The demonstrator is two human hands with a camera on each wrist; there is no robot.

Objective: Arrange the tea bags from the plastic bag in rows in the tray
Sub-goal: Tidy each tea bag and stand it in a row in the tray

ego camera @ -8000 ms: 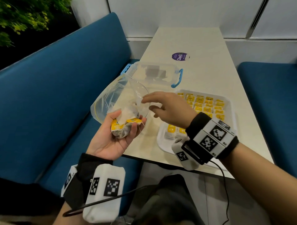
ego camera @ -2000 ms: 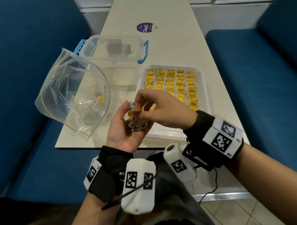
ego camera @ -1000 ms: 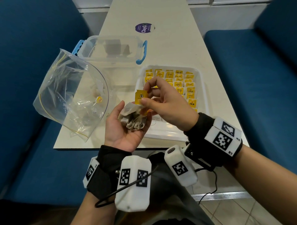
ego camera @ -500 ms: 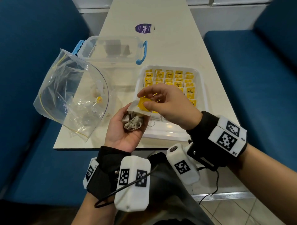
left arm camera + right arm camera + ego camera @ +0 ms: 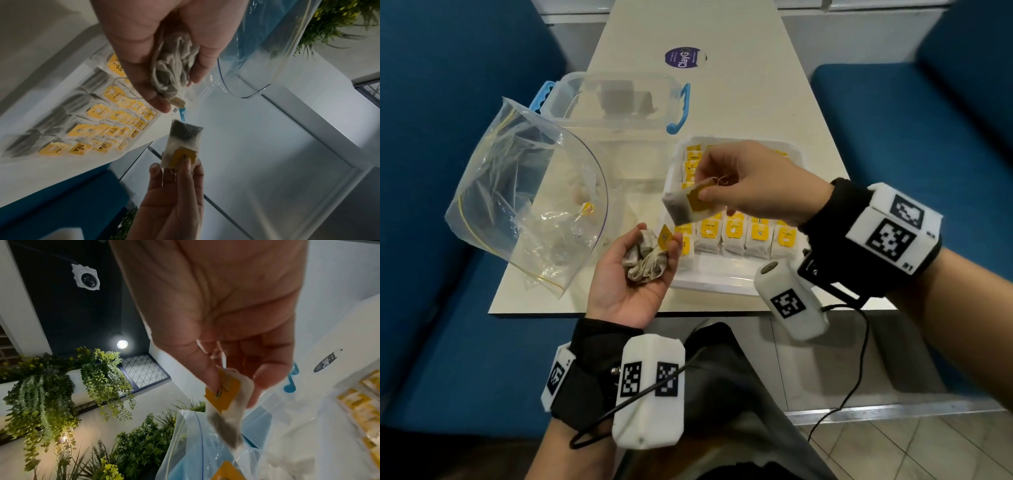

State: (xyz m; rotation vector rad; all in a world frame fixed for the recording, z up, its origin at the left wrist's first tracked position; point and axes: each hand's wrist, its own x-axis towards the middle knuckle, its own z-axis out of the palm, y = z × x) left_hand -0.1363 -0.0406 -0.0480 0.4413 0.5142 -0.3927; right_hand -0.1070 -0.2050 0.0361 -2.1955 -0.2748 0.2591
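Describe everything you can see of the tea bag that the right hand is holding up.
The tea bag is a flat rectangular pouch of whitish filter paper, dark tea showing through its lower part. A yellow paper tag lies against its upper face, with thin string bunched near the fingers. The right hand pinches it by the tag end, thumb on the tag. It hangs tilted above the tray's left side, clear of the left hand.

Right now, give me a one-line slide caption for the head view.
Right hand pinches one tea bag above the part-filled tray; left hand cups the remaining bunch.
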